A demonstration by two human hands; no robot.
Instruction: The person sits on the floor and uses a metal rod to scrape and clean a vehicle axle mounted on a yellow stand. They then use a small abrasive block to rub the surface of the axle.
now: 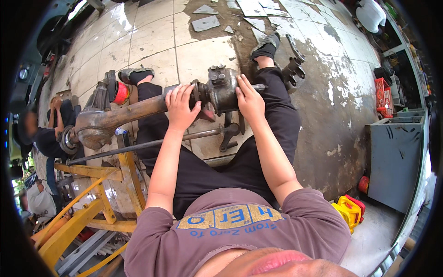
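Observation:
A rusty axle housing [134, 111] stretches from the left to the space between my legs, with a round bulge towards its left part. At its right end sits a dark, greasy cylindrical hub [222, 94] with a bolted block on top. My left hand [182, 108] lies on the axle tube beside the hub, its fingers extended and thumb apart. Flat against the hub's right side rests my right hand [250, 99], its fingers stretched out; its palm side is hidden. A thin steel rod [180, 138] with a lever end runs below the axle, nearer to me.
A yellow frame [131, 180] stands at the left, and beyond it a person [48, 138] sits. Broken tiles [205, 23] lie on the floor ahead. To the right are a metal part [293, 71], a red crate [383, 97], a grey cabinet [394, 157] and a yellow-red object [349, 212].

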